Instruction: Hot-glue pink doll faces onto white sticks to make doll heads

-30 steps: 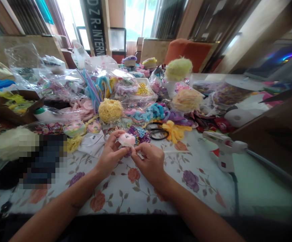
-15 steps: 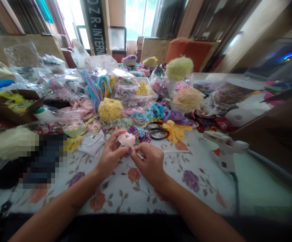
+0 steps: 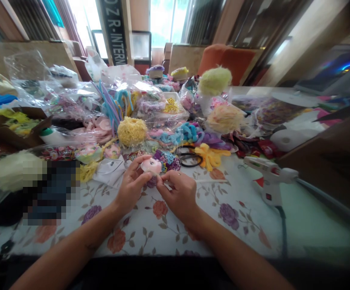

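My left hand (image 3: 132, 183) is closed round a small doll head (image 3: 151, 164) with a pale pink face and a painted eye, held above the tablecloth. Its thumb presses along the head's lower edge. Close against it, my right hand (image 3: 176, 189) pinches thumb and forefinger together at the end of a thin pale strip (image 3: 154, 173) along that edge. What the strip is made of is too small to tell. Just beyond the head lie beaded purple and blue pieces (image 3: 169, 160).
On the right stands a white glue gun (image 3: 268, 177) with its cord trailing forward. Yellow fuzzy strips (image 3: 209, 156), black-handled scissors (image 3: 190, 157) and a yellow pompom (image 3: 132, 131) lie behind the hands. More doll faces (image 3: 88, 153) are left, near a pale fluffy ball (image 3: 13, 171).
The left thumb has slid slightly along the lower edge of the doll head and covers more of the pale strip. The right hand has barely moved.
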`<state>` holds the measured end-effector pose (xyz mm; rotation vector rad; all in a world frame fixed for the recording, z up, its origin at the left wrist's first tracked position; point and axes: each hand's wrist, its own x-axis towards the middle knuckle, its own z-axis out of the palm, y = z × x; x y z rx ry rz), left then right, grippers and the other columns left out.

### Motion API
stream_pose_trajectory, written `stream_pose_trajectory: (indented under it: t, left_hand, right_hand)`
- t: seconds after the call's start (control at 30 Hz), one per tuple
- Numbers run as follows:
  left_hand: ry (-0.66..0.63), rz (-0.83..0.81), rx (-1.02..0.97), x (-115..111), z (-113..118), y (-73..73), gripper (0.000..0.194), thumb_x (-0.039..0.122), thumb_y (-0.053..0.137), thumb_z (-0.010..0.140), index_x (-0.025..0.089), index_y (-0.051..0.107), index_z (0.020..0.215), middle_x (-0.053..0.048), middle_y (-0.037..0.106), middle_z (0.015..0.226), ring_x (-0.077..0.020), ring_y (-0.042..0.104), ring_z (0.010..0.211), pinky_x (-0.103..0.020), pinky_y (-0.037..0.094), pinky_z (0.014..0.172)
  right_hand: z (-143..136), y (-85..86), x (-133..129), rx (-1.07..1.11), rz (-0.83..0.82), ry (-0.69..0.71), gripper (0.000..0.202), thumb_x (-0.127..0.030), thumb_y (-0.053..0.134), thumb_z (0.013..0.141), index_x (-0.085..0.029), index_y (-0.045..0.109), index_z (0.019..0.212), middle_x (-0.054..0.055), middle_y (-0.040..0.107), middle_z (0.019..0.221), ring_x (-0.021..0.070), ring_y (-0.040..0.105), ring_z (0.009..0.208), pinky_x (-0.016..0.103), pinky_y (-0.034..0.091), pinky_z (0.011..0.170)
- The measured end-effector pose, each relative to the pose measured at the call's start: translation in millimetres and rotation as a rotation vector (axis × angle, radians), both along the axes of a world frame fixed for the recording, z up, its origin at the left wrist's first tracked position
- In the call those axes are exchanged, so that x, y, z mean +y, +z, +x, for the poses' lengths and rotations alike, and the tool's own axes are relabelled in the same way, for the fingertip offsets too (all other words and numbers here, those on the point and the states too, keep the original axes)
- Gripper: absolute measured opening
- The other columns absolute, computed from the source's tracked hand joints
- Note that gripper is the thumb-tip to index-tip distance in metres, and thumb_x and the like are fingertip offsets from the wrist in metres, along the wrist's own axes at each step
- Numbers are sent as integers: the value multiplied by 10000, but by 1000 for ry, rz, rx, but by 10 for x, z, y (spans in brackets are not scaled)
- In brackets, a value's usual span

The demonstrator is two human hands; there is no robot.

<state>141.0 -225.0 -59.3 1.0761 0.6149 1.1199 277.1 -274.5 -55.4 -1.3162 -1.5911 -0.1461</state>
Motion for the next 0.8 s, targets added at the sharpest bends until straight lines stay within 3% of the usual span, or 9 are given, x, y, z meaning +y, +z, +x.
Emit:
stream_pose_trajectory:
  t: [0.33,0.63,0.8]
  left_hand:
    - [10,28,31,-1,-7,-3,365,215,640,773,278,609,1131,-5,634,961,-139,574,806,-236,461,715]
    - [-5,-38,-90,18,-10,20,332,199,610,781,261,611,1108,-28,649,1016,-188,613,936,-337,484,862]
    - [-42,-96,-145,11,-11,60,312,187,582,786,239,606,1092,-40,661,1023,-200,624,966,-339,492,861]
  right_hand:
    - [1,9,7,14,20,14,196,-220,601,816,-197,564,624,-47,521,492,87,442,435,211,347,474]
    - [4,1,-10,111,-15,91,109,-196,570,844,-192,582,736,-32,563,556,91,488,472,211,403,495]
    - [-3,-12,-16,164,-17,117,84,-166,564,820,-197,566,742,-22,588,612,100,530,517,213,431,509]
